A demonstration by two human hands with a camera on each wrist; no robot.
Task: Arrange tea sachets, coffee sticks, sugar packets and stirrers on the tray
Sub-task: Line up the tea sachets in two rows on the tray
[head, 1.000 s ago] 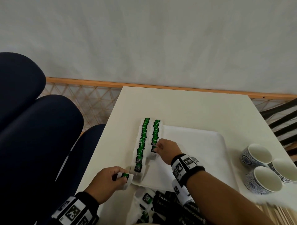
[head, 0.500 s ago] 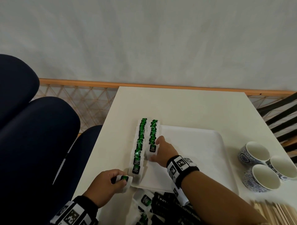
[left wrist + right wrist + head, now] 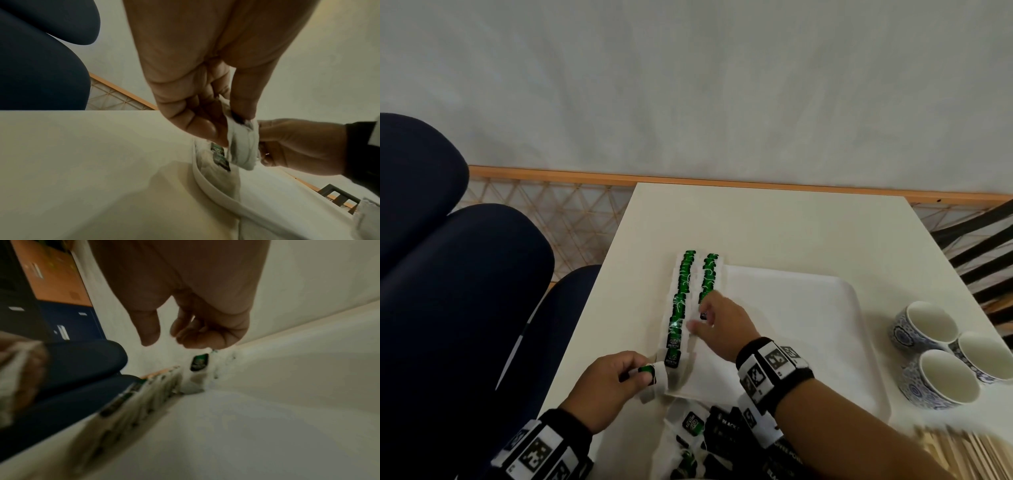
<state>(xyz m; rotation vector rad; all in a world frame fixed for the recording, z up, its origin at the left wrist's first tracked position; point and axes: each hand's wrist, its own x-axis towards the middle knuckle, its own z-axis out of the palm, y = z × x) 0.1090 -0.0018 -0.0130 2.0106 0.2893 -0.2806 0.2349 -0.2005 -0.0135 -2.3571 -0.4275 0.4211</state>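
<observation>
Low in the centre of the head view, the left hand (image 3: 606,387) pinches a small stack of tea sachets (image 3: 652,375) between thumb and curled fingers, just off the near left corner of the white tray (image 3: 808,325); the left wrist view shows the white paper of that stack (image 3: 243,142) hanging down from the pinch. Just above and to the right, the right hand (image 3: 722,323) lies over the tray with its fingers loosely spread and holding nothing, the fingertips (image 3: 697,327) resting at the near end of the right row of tea sachets (image 3: 709,277). Beside it, the left row of tea sachets (image 3: 681,301), green labels up, runs along the tray's left edge from the near corner toward the far one. At the bottom of the frame, a loose heap of more sachets (image 3: 693,423) and black coffee sticks (image 3: 726,428) lies on the desk (image 3: 774,226), partly under the right forearm. Wooden stirrers (image 3: 955,455) lie at the lower right. Three blue-patterned cups (image 3: 948,353) cluster at the right edge, and dark blue chairs (image 3: 455,291) fill the left.
</observation>
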